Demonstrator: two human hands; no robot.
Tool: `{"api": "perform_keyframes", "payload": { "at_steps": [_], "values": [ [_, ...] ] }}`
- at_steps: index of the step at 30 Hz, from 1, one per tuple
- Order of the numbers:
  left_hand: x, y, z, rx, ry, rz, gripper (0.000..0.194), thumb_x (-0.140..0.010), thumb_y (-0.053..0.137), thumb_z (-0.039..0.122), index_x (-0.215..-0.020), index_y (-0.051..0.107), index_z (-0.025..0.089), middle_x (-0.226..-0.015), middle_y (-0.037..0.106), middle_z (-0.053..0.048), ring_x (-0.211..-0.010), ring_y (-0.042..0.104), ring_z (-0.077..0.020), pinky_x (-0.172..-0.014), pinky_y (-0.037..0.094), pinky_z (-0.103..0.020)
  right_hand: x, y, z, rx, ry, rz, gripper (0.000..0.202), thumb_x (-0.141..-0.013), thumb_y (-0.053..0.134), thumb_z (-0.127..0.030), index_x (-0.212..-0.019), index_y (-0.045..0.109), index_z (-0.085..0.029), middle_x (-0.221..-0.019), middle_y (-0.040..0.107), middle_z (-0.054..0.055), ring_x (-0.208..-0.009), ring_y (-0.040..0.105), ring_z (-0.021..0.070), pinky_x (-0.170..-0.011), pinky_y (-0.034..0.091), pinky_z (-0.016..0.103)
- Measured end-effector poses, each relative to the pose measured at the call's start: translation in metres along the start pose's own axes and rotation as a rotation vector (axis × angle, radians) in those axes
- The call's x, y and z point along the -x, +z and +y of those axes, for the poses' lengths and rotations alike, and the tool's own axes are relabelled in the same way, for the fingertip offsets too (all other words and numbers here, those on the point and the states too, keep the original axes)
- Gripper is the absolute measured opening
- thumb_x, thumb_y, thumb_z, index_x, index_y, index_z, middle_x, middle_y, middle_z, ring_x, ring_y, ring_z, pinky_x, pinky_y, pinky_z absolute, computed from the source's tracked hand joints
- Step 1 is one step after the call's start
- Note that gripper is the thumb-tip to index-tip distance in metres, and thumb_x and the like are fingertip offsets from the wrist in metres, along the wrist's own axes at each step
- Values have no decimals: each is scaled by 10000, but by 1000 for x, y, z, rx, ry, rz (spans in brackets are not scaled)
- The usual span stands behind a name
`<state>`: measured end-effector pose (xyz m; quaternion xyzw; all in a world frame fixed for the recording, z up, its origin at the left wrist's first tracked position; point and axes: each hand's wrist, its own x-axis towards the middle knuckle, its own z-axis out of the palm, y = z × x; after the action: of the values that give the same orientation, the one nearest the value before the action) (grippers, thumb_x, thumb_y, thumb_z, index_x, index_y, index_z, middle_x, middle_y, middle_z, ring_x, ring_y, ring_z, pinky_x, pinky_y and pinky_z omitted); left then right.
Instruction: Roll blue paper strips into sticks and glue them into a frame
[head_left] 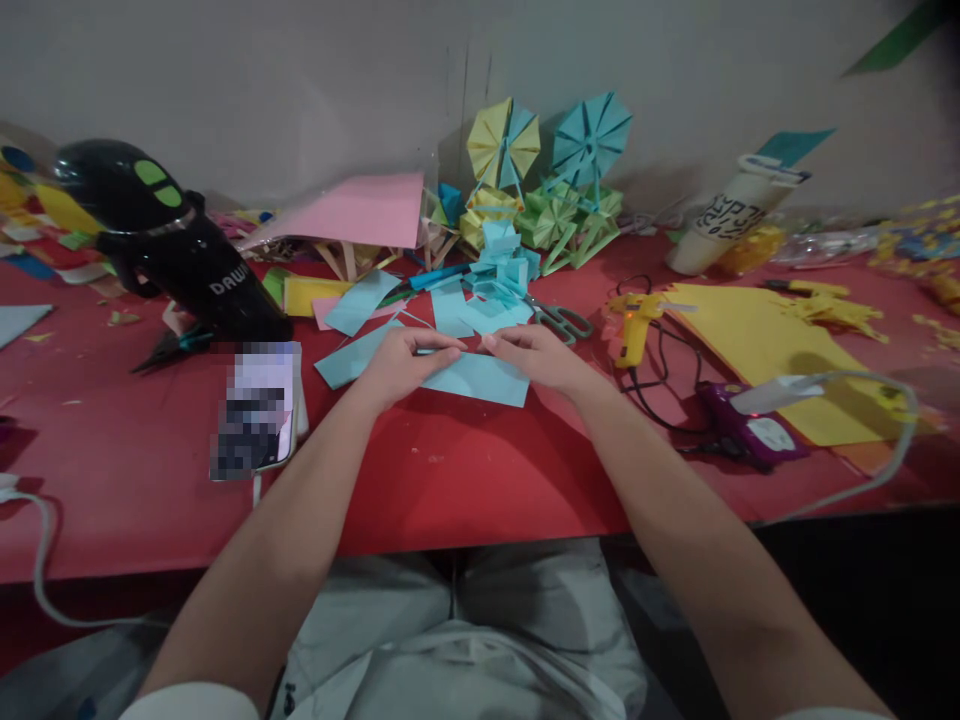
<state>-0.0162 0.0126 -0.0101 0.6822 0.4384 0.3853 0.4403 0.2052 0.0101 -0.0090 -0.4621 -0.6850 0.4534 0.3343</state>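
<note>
A light blue paper strip lies low over the red tabletop, with its upper edge between my two hands. My left hand pinches that edge, thumb along the top and fingers partly behind. On the other side, my right hand is closed at the same edge, its thumb and fingertips close to the left ones. Another blue paper piece rests beside and partly behind my left hand. Just beyond the hands are a heap of cut blue paper and grey-green handled scissors.
A phone and a black bottle stand to the left. On the right are a yellow glue gun, a purple power strip with cables, yellow paper sheets and a tilted cup. Folded paper flowers are at the back.
</note>
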Motion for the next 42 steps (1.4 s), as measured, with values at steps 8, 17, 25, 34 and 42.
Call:
{"api": "perform_keyframes", "payload": {
  "at_steps": [8,17,25,34,42],
  "values": [
    [0,2,-1,-6,12,-19,222,-750,781,373,-897,817,210,-887,786,-59,-852,698,-213,-779,534,-329,1,2,-1,-120,72,-29,484,-681,776,-632,-798,732,-165,-596,505,-39,-564,347,85,-528,252,272],
    [0,1,3,-31,9,-28,182,-747,774,341,-877,811,220,-891,786,-55,-880,701,-219,-817,544,-342,-1,5,0,-234,125,-60,400,-600,859,-518,-769,744,-174,-727,674,9,-651,510,104,-602,382,268],
    [1,2,2,103,-86,-89,252,-700,789,354,-890,803,189,-831,762,-51,-763,656,-170,-713,508,-298,-3,5,4,-234,85,-53,335,-627,849,-458,-759,742,-168,-724,698,18,-650,545,108,-628,425,275],
    [4,10,1,56,-238,-4,368,-697,798,519,-795,793,164,-654,674,-18,-589,527,-116,-538,380,-253,-3,7,9,-134,22,-39,382,-664,810,-512,-807,762,-160,-692,677,25,-599,494,103,-559,377,267],
    [2,8,-1,163,-262,-30,332,-585,891,433,-777,801,178,-801,763,-61,-735,640,-163,-699,495,-304,-1,7,9,-49,-38,-71,402,-735,764,-522,-847,775,-136,-572,562,-17,-518,367,74,-481,278,254]
  ]
}}
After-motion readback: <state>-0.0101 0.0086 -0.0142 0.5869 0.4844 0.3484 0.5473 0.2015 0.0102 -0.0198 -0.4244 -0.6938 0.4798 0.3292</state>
